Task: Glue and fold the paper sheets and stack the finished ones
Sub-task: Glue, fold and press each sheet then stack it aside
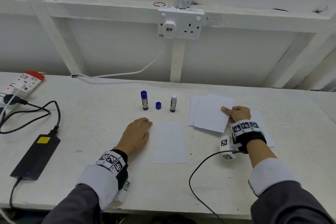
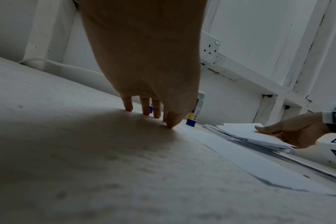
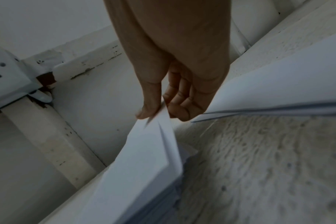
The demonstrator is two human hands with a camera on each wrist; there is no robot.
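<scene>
A single white sheet (image 1: 170, 142) lies flat on the table in front of me. My left hand (image 1: 138, 132) rests flat on the table just left of it, fingertips (image 2: 169, 124) down on the surface. To the right sits a stack of white sheets (image 1: 201, 114). My right hand (image 1: 236, 113) pinches the right edge of the top sheet (image 3: 150, 145) between thumb and fingers and lifts it off the stack. An uncapped glue stick (image 1: 173, 103), its blue cap (image 1: 158, 105) and a capped glue stick (image 1: 144, 100) stand behind the single sheet.
More white paper (image 1: 261, 125) lies under my right wrist. A black power brick (image 1: 36, 156) with cables sits at the left, a power strip (image 1: 21, 83) at the far left. A wall socket (image 1: 180, 23) is mounted behind the table.
</scene>
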